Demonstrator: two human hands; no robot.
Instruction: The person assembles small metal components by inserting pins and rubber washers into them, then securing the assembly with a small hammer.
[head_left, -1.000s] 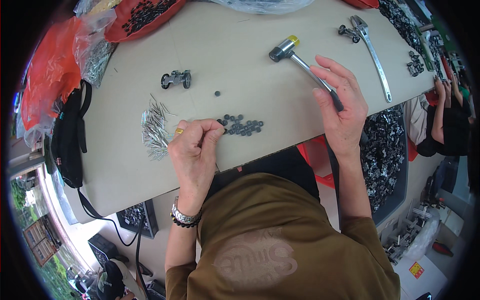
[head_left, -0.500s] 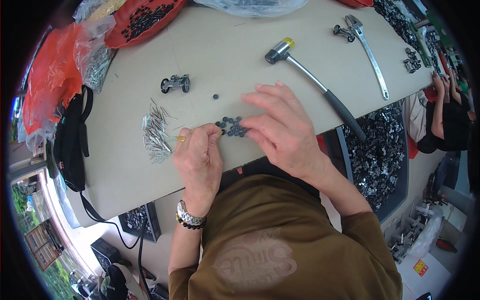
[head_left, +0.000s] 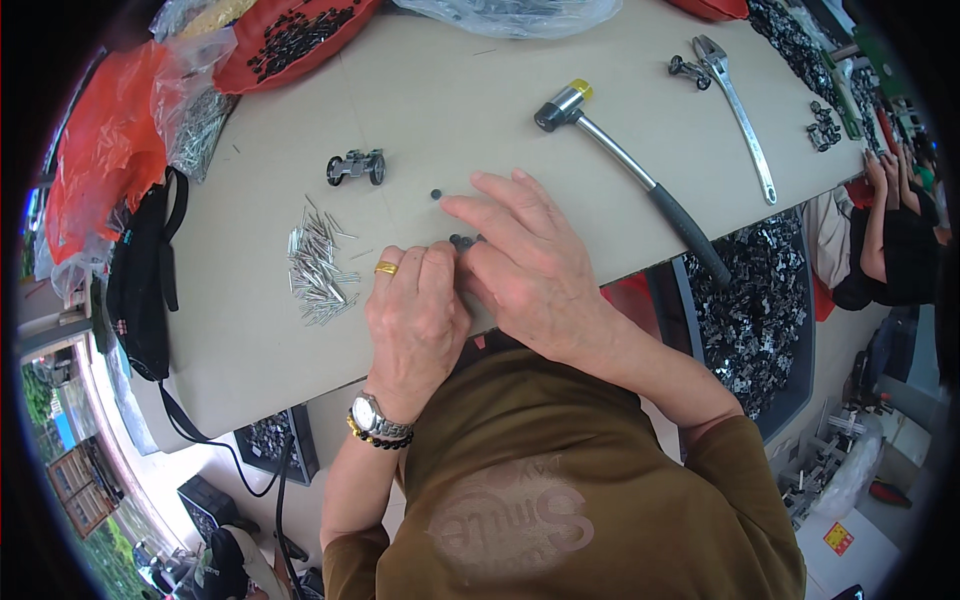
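Note:
My left hand [head_left: 415, 310] is closed, its fingers curled with the tips hidden behind the knuckles; what it holds cannot be made out. Against it, my right hand [head_left: 535, 270] has its thumb side bent in at the left fingertips while its other fingers stretch out apart over the table. Its pinch is hidden. A few small black round caps [head_left: 460, 242] show between the hands; the rest are covered. One loose cap [head_left: 436, 195] lies just beyond the right fingertips. Left of my hands is a pile of thin silver pins [head_left: 318, 265]. A small wheeled metal piece [head_left: 356, 168] stands behind the pins.
A mallet [head_left: 640, 175] with a black grip and an adjustable wrench [head_left: 740, 125] lie on the right. Far left stand a red bowl [head_left: 235, 75] of black parts and an orange bag [head_left: 100, 150]. A bin [head_left: 790, 380] of metal parts sits below the table's right edge.
My right hand has moved left from the black caps to meet my left hand. My left hand has shifted right, and together they now cover most of the caps.

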